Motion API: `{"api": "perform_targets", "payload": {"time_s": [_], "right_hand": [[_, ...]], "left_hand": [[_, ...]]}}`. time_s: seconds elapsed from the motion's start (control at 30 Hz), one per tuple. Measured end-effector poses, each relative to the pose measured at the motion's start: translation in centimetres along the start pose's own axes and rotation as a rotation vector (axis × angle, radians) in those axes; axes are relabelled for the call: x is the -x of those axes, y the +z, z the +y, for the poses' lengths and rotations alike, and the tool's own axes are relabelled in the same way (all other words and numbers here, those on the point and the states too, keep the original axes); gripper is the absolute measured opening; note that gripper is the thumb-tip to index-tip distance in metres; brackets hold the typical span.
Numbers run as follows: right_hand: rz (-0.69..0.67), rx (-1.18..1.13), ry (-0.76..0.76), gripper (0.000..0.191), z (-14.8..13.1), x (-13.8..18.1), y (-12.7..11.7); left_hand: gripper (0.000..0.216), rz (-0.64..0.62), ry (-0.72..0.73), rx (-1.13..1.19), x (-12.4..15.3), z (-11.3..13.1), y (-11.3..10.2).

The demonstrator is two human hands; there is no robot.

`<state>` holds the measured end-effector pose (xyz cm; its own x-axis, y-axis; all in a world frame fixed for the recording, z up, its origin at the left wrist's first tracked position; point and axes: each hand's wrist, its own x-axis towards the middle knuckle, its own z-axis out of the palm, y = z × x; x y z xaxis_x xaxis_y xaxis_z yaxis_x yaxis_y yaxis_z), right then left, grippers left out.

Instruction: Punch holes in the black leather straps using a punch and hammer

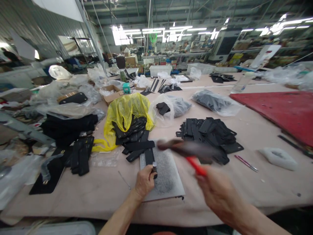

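Note:
My right hand (pixel 220 192) is wrapped round the red handle of a hammer (pixel 188 148), whose dark head is smeared by motion above the work board. My left hand (pixel 144 181) is closed on a short upright punch (pixel 154 167) with a shiny metal top. Under and behind the punch lies a black strap (pixel 149 156), on a grey speckled board (pixel 168 179). The punch's lower end is partly hidden by my fingers. Several more black straps (pixel 137 148) lie just beyond, spilling out of a yellow plastic bag (pixel 129 106).
A heap of black pieces (pixel 207 130) lies beyond the hammer. To the right are a pink pen-like tool (pixel 245 163), a white foam piece (pixel 278 158) and a red board (pixel 278 104). Black straps (pixel 81 155) and a black panel (pixel 46 176) occupy the left. Clear bags (pixel 215 101) stand farther back.

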<state>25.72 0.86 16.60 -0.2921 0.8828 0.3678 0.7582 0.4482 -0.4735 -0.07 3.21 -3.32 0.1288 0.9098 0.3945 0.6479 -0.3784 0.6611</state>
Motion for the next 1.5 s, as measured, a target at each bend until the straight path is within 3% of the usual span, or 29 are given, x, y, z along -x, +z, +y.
{"api": "perform_targets", "payload": {"time_s": [0.07,0.13,0.23,0.33,0.47,0.53,0.63,0.73,0.83,0.97,1.03,1.27,1.5], "right_hand": [[-0.202,0.083,-0.072,0.032,0.9,0.3,0.6],[-0.281,0.111,-0.01,0.032,2.5,0.6,0.9],[-0.269,0.046,0.198,0.039,6.0,1.5,2.0],[-0.335,-0.03,0.391,0.042,10.0,3.4,4.8],[-0.327,0.095,0.448,0.035,12.7,5.7,9.4],[-0.235,0.197,0.352,0.03,11.8,5.5,10.9],[-0.148,0.19,0.193,0.037,8.1,3.5,12.6],[-0.204,0.045,0.088,0.038,4.0,1.0,14.8],[-0.271,-0.014,0.053,0.041,1.7,0.0,17.2],[-0.296,-0.002,0.058,0.041,1.7,0.5,18.8],[-0.308,-0.014,0.061,0.041,2.2,0.6,18.7],[-0.285,0.038,0.231,0.032,0.9,-1.8,18.1],[-0.311,0.242,0.363,0.042,-2.7,-4.3,20.3]], "left_hand": [[0.01,0.002,-0.008,-0.013,0.0,-0.1,0.0],[0.01,0.01,-0.01,-0.02,0.0,-0.2,0.1],[0.009,0.021,-0.005,-0.015,0.1,-0.2,0.1],[0.008,0.022,-0.008,-0.001,0.1,-0.2,0.1],[0.011,0.015,-0.01,0.022,0.1,-0.3,0.1],[0.013,0.016,-0.007,0.02,0.1,-0.4,0.1],[0.014,0.009,-0.003,0.031,-0.1,-0.4,0.0],[0.018,0.007,-0.012,0.079,-0.2,-0.2,-0.1],[0.021,0.044,-0.147,0.155,-0.2,-0.1,-0.3],[0.03,0.224,-0.521,0.36,0.0,-0.9,-0.8],[0.035,0.291,-0.626,0.427,0.1,-1.4,-1.2],[0.033,0.221,-0.544,0.271,0.6,-1.0,-1.7],[0.04,0.437,-0.701,0.351,1.5,-1.6,-1.4]]}}
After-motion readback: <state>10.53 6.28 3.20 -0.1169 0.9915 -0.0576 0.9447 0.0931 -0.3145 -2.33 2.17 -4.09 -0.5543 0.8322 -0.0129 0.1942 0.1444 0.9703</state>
